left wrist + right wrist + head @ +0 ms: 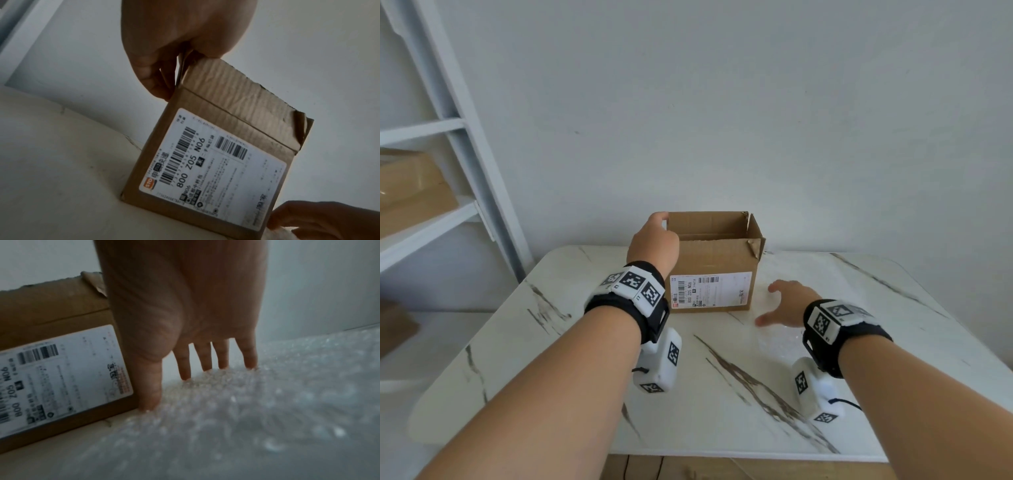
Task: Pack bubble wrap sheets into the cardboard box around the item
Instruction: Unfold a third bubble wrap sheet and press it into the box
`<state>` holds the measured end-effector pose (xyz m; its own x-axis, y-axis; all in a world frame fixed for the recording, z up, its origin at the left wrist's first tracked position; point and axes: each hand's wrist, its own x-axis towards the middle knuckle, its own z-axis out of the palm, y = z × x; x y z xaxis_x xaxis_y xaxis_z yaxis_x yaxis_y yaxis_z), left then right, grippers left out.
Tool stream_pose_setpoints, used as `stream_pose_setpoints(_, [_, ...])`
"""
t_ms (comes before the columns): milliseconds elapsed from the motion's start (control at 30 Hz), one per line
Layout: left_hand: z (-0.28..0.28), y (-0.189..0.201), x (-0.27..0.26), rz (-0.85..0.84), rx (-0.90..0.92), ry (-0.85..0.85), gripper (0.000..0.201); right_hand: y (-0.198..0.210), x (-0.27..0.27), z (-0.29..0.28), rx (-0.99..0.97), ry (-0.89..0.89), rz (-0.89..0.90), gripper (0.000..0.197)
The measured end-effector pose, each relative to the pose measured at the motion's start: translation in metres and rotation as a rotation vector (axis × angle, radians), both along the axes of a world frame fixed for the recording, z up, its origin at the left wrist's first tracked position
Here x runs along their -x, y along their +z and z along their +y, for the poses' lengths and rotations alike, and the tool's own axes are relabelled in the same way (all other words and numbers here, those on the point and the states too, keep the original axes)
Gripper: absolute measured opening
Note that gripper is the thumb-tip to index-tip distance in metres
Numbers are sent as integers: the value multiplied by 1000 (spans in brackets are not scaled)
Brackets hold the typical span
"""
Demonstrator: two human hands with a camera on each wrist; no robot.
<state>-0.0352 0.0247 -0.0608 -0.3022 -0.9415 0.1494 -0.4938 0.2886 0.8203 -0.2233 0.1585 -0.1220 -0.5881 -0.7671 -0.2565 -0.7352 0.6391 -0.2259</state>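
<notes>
An open brown cardboard box (717, 263) (216, 162) (53, 353) with a white shipping label stands at the back middle of the marble table. My left hand (655, 240) (174, 53) grips the box's upper left corner, thumb outside and fingers over the rim. What lies inside the box is hidden. Clear bubble wrap (779, 339) (246, 410) lies flat on the table to the right of the box. My right hand (787, 303) (185, 337) is spread over it, straight fingertips (186, 376) touching the wrap.
The white marble table (551, 359) has its front edge near me. A white shelf unit (448, 164) stands at the left, holding brown cardboard boxes (410, 192). A plain wall rises behind the table.
</notes>
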Motion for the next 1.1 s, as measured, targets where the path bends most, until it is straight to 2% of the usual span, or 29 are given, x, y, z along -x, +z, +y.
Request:
stream_pose_setpoints(133, [0,-1,0,-6,18,-10,51,6,-4,1,29,-16,102,40])
stream_pose_setpoints(200, [0,-1,-1,-16,23,-13,50,6,-5,0,32,-31,149,29])
stream_pose_setpoints(300, [-1,1,-3,-44,37,-29,49,6,-5,1,120,-105,117,27])
stream_pose_setpoints(467, [4,6,-4,-57,61,-33,46,34,1,11,462,-358,19,25])
stream_pose_setpoints(733, [15,24,-9,-59,74,-22,51,95,-5,36,792,-418,-26,31])
stream_pose_setpoints(800, [19,29,-13,-62,89,-22,52,107,-9,40,861,-417,-73,24])
stream_pose_setpoints(867, [23,34,-16,-70,112,-19,51,119,-15,41,952,-398,-104,9])
stream_pose_setpoints(967, [27,43,-20,-72,157,-26,47,137,-31,37,1109,-316,-218,15])
stream_pose_setpoints(1100, [35,62,-25,-41,175,-111,45,165,-58,30,1209,-164,-453,22])
